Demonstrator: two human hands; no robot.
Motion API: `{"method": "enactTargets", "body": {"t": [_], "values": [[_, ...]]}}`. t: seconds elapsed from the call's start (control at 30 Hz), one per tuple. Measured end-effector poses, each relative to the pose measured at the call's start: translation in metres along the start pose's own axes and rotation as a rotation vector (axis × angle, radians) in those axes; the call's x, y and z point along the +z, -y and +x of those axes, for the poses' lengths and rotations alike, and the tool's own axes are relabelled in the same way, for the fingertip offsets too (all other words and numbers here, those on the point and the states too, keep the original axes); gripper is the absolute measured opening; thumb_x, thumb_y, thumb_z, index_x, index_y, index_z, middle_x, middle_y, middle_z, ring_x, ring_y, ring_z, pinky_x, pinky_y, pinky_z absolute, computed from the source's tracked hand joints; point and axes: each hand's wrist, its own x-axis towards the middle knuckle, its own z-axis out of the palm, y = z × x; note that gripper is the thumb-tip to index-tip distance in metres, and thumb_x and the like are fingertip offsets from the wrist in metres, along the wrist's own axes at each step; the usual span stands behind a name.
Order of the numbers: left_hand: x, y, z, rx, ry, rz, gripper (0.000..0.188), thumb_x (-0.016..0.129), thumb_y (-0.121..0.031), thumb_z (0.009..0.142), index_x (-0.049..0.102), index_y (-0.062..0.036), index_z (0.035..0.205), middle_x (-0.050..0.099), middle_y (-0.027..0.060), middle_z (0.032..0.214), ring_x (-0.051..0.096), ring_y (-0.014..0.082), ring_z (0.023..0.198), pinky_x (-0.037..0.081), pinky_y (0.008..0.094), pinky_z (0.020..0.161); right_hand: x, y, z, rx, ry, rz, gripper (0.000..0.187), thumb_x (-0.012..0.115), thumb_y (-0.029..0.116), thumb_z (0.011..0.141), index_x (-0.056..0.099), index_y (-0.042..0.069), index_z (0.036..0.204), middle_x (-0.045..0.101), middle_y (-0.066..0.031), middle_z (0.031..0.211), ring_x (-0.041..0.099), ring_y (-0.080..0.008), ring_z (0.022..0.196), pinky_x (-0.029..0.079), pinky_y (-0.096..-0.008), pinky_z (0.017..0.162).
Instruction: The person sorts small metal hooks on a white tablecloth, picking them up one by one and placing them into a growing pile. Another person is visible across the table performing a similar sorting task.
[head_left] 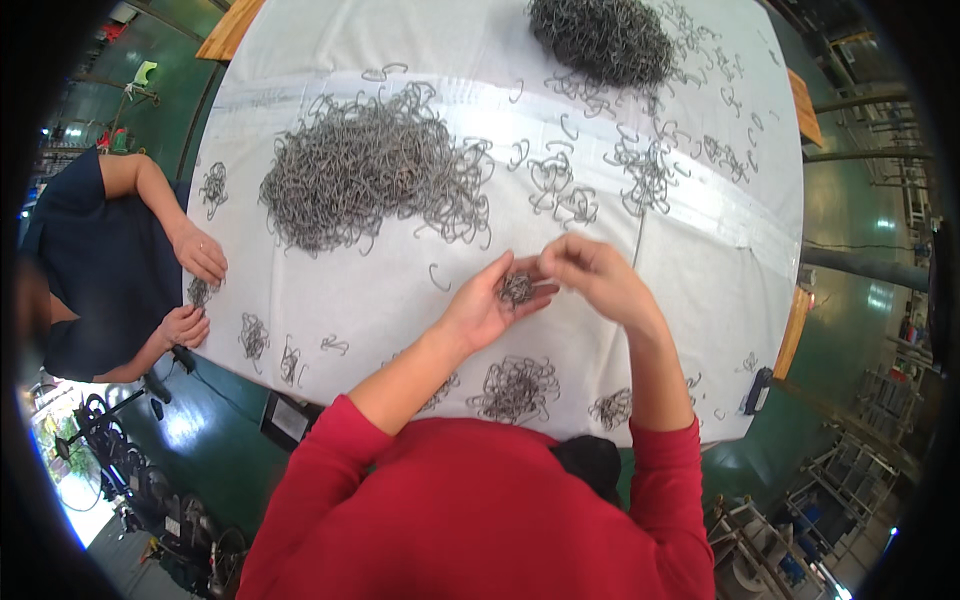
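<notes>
A small clump of curved grey wire hooks [516, 289] rests in my left hand [478, 310], its palm turned up and the fingers curled around them. Just right of it, my right hand [598, 280] is bent with thumb and fingertips together, close to the left fingertips; what they pinch, if anything, is too blurred to see. A single hook [438, 278] lies on the white cloth left of my hands. Between my forearms, near the table edge, sits a loose pile of hooks [516, 390].
A large heap of hooks [350, 170] spreads across the white-covered table [400, 285], with a darker heap [602, 40] at the far side. Scattered hooks [645, 172] lie farther right. At left, a co-worker's hands [200, 258] handle a few hooks. A small black device [758, 391] is at the right edge.
</notes>
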Motion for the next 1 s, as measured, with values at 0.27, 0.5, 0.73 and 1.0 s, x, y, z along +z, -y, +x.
{"method": "enactTargets", "body": {"t": [0.27, 0.5, 0.73, 1.0], "values": [[0.006, -0.016, -0.021, 0.060, -0.097, 0.065, 0.036, 0.041, -0.027, 0.096, 0.053, 0.0019, 0.114, 0.058, 0.0110, 0.103, 0.058, 0.0230, 0.098, 0.049, 0.0337, 0.085, -0.059, -0.042, 0.028, 0.090, -0.781, -0.985, 0.032, 0.059, 0.016, 0.082, 0.057, 0.006, 0.113, 0.054, -0.0151, 0.103, 0.057, -0.0311, 0.089, 0.047, -0.0396, 0.075], [-0.025, -0.030, -0.048, 0.143, -0.204, 0.112, 0.036, 0.041, -0.027, 0.096, 0.053, 0.0021, 0.114, 0.059, 0.0104, 0.099, 0.058, 0.0234, 0.096, 0.049, 0.0337, 0.085, -0.046, -0.023, 0.035, 0.050, -0.609, -0.773, 0.017, 0.061, 0.019, 0.082, 0.065, 0.013, 0.097, 0.058, -0.0080, 0.096, 0.059, -0.0285, 0.083, 0.048, -0.0386, 0.071], [-0.026, -0.031, -0.037, 0.161, -0.111, 0.212, 0.038, 0.037, -0.027, 0.097, 0.052, 0.0037, 0.114, 0.060, 0.0115, 0.098, 0.059, 0.0245, 0.095, 0.049, 0.0350, 0.086, -0.087, -0.030, 0.059, -0.137, -0.492, -0.838, 0.013, 0.064, 0.017, 0.079, 0.062, 0.008, 0.089, 0.061, -0.0073, 0.090, 0.059, -0.0271, 0.078, 0.047, -0.0363, 0.070], [-0.032, -0.029, -0.037, 0.148, -0.093, 0.203, 0.040, 0.035, -0.027, 0.098, 0.050, 0.0045, 0.116, 0.059, 0.0120, 0.099, 0.058, 0.0245, 0.095, 0.049, 0.0353, 0.085, -0.114, -0.021, 0.054, -0.037, -0.649, -0.532, 0.020, 0.062, 0.011, 0.080, 0.062, 0.005, 0.099, 0.064, -0.0097, 0.088, 0.060, -0.0255, 0.078, 0.047, -0.0348, 0.070]]}}
